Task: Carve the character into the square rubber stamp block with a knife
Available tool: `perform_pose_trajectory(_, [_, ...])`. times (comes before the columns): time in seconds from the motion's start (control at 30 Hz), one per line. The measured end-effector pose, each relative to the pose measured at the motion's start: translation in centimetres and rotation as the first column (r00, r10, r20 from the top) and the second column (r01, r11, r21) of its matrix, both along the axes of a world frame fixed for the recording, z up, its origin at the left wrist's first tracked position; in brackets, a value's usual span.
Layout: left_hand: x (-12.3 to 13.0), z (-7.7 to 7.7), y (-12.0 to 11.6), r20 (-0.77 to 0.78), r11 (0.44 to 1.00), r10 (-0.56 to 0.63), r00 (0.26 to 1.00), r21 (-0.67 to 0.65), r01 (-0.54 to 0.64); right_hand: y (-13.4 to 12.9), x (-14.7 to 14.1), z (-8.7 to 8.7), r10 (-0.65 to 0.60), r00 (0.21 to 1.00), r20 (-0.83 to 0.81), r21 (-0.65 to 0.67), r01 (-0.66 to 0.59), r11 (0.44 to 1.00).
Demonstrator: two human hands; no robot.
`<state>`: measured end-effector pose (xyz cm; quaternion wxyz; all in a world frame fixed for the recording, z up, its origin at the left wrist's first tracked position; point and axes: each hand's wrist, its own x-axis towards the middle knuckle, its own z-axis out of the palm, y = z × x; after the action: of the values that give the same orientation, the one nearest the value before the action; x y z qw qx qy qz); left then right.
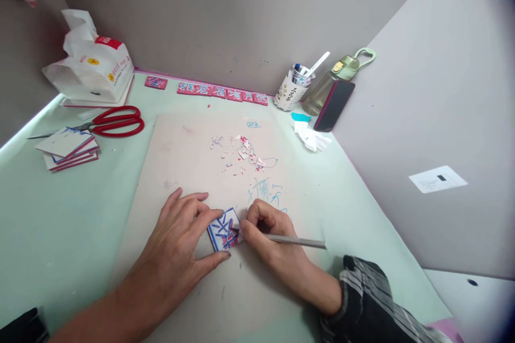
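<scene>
A small square tile lies on the beige board, its white face marked with blue strokes of a character and a red area showing at its lower right. My left hand grips it by two edges, thumb below and index finger above. In my right hand is a slim metal carving knife, held like a pen. Its dark tip touches the tile's face near the red area. Beyond both hands, red and white shavings are scattered on the board.
Red-handled scissors and stacked white cards sit at left, below a tissue pack. Red character tiles line the back wall. A pen cup, bottle, phone and crumpled tissue stand or lie at back right.
</scene>
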<state>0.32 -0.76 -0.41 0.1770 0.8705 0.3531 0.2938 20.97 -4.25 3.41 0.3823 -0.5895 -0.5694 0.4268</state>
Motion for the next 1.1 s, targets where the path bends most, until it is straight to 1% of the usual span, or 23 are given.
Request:
perform_pose_trajectory(0.07, [-0.01, -0.04, 0.04, -0.006, 1.000, -0.004, 1.000, 0.000, 0.004, 0.09, 0.14, -0.10, -0.017, 0.999, -0.044, 0.004, 0.017, 1.000])
perform_pose_trajectory(0.13, [0.01, -0.07, 0.09, -0.013, 1.000, -0.009, 1.000, 0.007, 0.009, 0.17, 0.16, -0.14, -0.026, 0.998, -0.055, 0.003, 0.026, 1.000])
perform_pose_trajectory(0.33, [0.08, 0.06, 0.04, -0.037, 1.000, -0.021, 0.999, 0.015, 0.021, 0.25, -0.18, -0.22, -0.057, 0.997, -0.044, 0.007, 0.058, 0.998])
perform_pose_trajectory(0.63, [-0.06, 0.06, 0.14, -0.040, 0.999, -0.030, 0.999, 0.020, 0.031, 0.15, -0.44, -0.31, -0.073, 0.997, 0.008, 0.009, 0.073, 0.997])
perform_pose_trajectory(0.9, [-0.03, -0.07, 0.13, -0.032, 0.999, -0.026, 0.999, 0.022, 0.026, 0.35, -0.45, -0.07, -0.037, 0.999, 0.003, 0.012, 0.037, 0.999])
perform_pose_trajectory(1.1, [0.09, -0.14, 0.18, -0.034, 0.999, -0.027, 0.999, 0.028, 0.028, 0.46, -0.41, -0.22, -0.024, 1.000, 0.004, 0.025, 0.024, 0.999])
